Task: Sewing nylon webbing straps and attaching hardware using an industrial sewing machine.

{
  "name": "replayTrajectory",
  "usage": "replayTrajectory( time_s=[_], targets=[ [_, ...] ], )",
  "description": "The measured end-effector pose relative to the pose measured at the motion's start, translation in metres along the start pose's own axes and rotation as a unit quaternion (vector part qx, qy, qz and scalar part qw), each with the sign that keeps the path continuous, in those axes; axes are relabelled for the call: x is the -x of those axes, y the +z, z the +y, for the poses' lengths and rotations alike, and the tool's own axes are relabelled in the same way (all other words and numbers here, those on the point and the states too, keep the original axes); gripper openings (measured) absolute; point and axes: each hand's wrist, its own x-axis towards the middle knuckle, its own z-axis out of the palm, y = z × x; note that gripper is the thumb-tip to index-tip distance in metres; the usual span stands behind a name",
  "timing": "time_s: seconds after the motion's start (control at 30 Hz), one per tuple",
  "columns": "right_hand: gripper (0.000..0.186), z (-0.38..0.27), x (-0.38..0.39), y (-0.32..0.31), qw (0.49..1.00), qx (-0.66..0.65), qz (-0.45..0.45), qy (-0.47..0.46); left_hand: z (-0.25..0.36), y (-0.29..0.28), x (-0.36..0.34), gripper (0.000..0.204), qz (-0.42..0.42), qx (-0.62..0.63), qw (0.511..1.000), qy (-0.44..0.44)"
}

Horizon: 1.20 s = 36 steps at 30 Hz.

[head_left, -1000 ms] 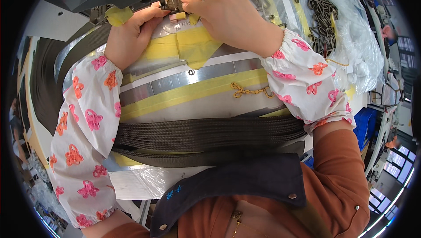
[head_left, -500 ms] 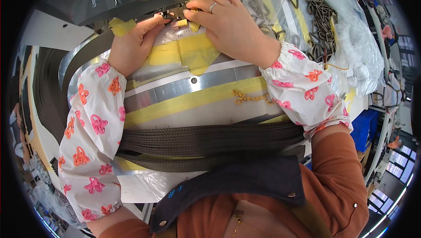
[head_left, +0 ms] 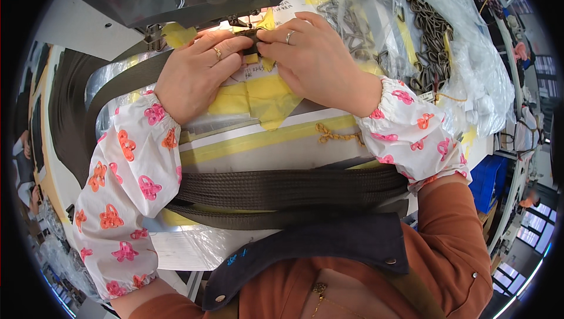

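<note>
Below the dark sewing machine head, both my hands meet close to the presser foot. My left hand has its fingers bent together, pinching a short dark webbing piece. From the opposite side my right hand grips the same piece between thumb and fingertips. A long dark webbing strap curves in from the left and passes behind my left hand; whether it joins the held piece is hidden. Yellow tape covers the work surface just under my wrists.
A bundle of dark webbing lies across the table in front of me. Metal rings are heaped in clear plastic at the right. Near my right sleeve is a yellow cord. Lower right stands a blue bin.
My left hand has turned flatter, its fingers now reaching right over the webbing. My right hand has shifted slightly down with it. In view, the machine has moved a little right and down.
</note>
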Motion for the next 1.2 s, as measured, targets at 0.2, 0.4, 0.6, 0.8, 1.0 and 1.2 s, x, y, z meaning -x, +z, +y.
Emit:
replayTrajectory(
  time_s=[0.2,0.4,0.6,0.8,1.0,1.2],
  targets=[
    [0.013,0.001,0.000,0.002,1.000,0.015,-0.005,-0.012,-0.002,0.003,-0.001,0.015,-0.023,0.015,1.000,-0.010],
    [0.015,0.002,-0.001,-0.005,0.998,0.023,-0.057,0.004,-0.002,0.005,-0.001,0.012,0.000,0.047,0.998,-0.039],
    [0.021,0.009,-0.003,0.002,0.998,0.041,-0.043,0.003,-0.009,0.010,0.007,0.012,0.022,0.113,0.986,-0.117],
    [0.021,0.020,-0.009,0.009,0.998,-0.003,-0.055,0.023,-0.020,0.010,0.006,0.010,-0.023,0.181,0.965,-0.190],
    [0.023,0.023,-0.012,0.011,0.997,-0.010,-0.059,0.042,-0.024,0.015,0.007,0.010,-0.023,0.152,0.970,-0.188],
    [0.021,0.021,-0.015,0.015,0.999,-0.010,-0.018,0.039,-0.025,0.006,0.007,0.013,-0.042,0.122,0.963,-0.238]
  ],
)
